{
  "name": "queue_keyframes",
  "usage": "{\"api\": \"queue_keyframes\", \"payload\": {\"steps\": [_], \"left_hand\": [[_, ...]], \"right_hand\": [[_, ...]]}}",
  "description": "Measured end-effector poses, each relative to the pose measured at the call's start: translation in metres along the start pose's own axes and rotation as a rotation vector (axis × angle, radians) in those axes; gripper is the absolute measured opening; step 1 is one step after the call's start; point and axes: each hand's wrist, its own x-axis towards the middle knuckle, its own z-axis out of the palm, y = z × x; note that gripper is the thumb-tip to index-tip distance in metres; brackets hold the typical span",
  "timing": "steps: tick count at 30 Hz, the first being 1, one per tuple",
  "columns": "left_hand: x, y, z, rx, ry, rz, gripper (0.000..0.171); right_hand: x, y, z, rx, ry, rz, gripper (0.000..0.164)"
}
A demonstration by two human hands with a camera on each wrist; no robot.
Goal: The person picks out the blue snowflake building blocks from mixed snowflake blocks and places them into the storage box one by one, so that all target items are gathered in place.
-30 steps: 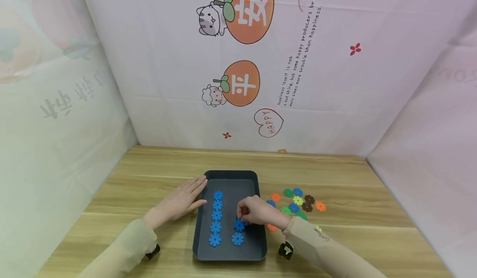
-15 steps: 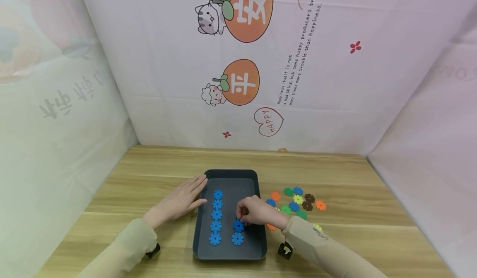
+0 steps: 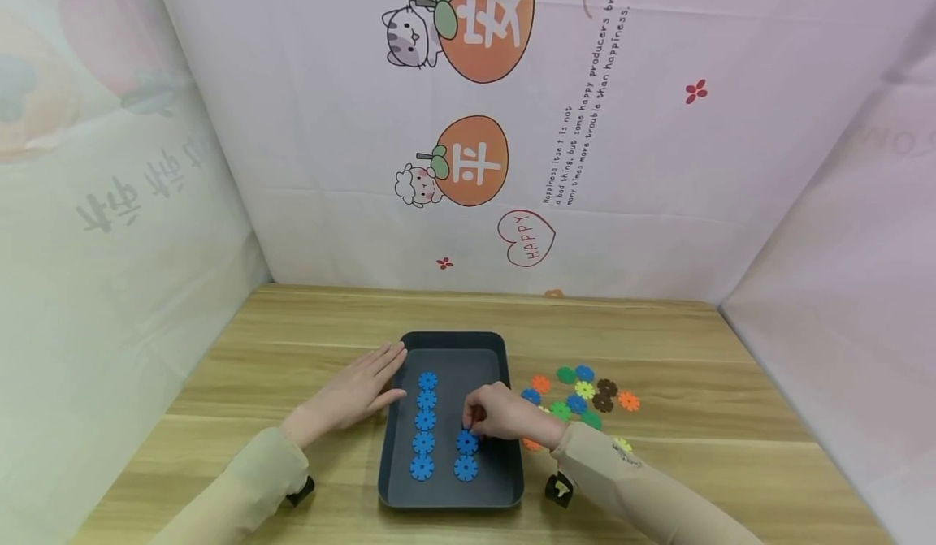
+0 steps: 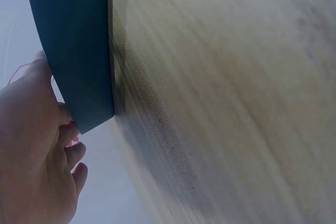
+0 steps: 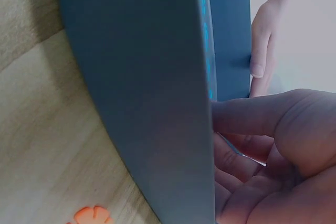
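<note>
A dark grey tray [image 3: 468, 498] lies on the table with a left column of several blue notched discs [image 3: 424, 421]. In its right half, one blue disc [image 3: 465, 469] lies near the front. Just behind it is another blue notched disc [image 3: 467, 443], whose back edge my right hand [image 3: 497, 411] pinches between thumb and fingertips. My left hand [image 3: 349, 391] rests on the tray's left rim with fingers extended, as the left wrist view also shows the hand [image 4: 31, 145] by the tray wall [image 4: 73, 40]. The right wrist view hides the pinched disc behind the tray's side wall [image 5: 142, 98].
Right of the tray, loose notched discs lie scattered: orange [image 3: 629, 401], brown [image 3: 607, 388], green [image 3: 566, 376], yellow [image 3: 584, 391] and blue [image 3: 577, 404]. The right forearm [image 3: 621, 472] covers part of that area. A printed white cloth [image 3: 621, 261] stands behind the wooden table [image 3: 322, 317].
The pinched blue disc has shifted slightly left, now lined up behind the front disc of the right column. My left hand stays on the rim.
</note>
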Motion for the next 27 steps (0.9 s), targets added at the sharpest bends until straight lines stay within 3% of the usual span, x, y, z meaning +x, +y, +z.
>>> {"api": "queue_keyframes", "payload": {"steps": [14,27], "left_hand": [[-0.001,0.001,0.000,0.006,-0.003,-0.001,0.070],[-0.001,-0.002,0.002,-0.001,0.006,0.002,0.070]], "right_hand": [[-0.011,0.001,-0.013,0.054,0.056,-0.044,0.006],[-0.047,0.028,-0.047,0.074,0.173,0.046,0.005]]}}
